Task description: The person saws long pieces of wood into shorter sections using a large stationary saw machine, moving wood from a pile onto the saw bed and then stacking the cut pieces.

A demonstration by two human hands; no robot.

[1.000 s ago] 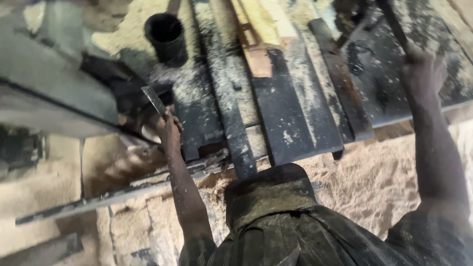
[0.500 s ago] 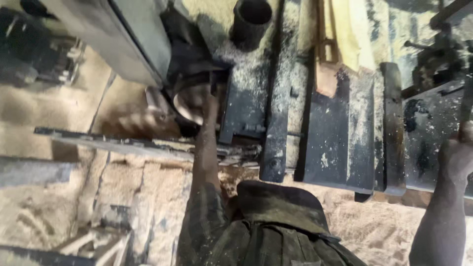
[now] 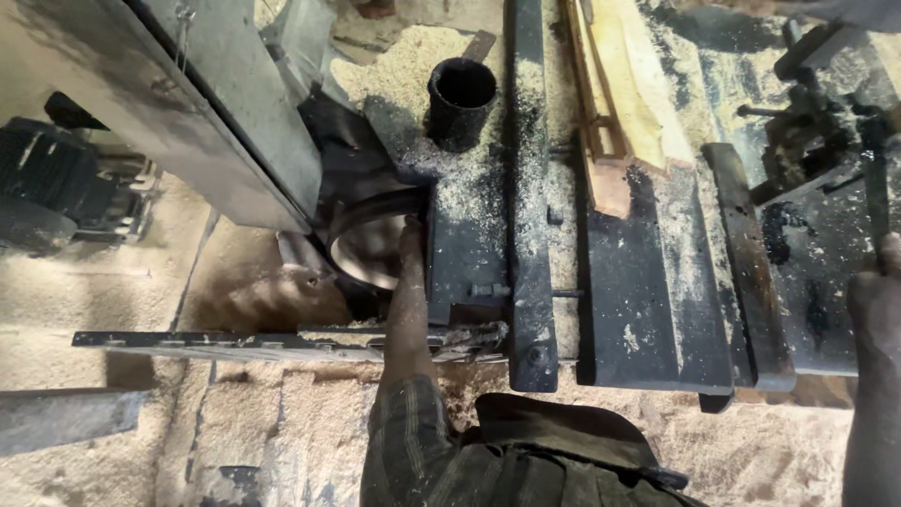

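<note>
Sawdust [image 3: 282, 441] everywhere: pale drifts on the floor, a dusting over all the metal. Big grey steel housing [image 3: 178, 103] runs diagonally across the upper left, dark motor-like block [image 3: 56, 192] beside it at the left edge. Centre and right: the dark steel saw desk [image 3: 648, 300], made of parallel plates and rails, sawdust caked on top. One long black rail [image 3: 530, 188] runs top to bottom through the middle. Right of it, a yellow wood offcut [image 3: 624, 84] lies on the desk, lengthwise along the plates. A flat steel bar [image 3: 235, 340] sticks out leftward from under the desk, level, above the sawdust.

Black round pipe socket [image 3: 461, 99] stands upright on the desk near the top, mouth open, just left of the rail.

Left hand [image 3: 410, 246]: arm reaches forward into the gap between housing and desk, fingers at the curved rim of the dark wheel [image 3: 361, 249], touching or just beside it. Grip state: cannot tell, fingers hidden in shadow.

Right hand [image 3: 878, 282]: at the far right edge, resting on the desk edge by the thin black rod [image 3: 876, 183]. Mostly cut off by the frame, grip unreadable.
</note>
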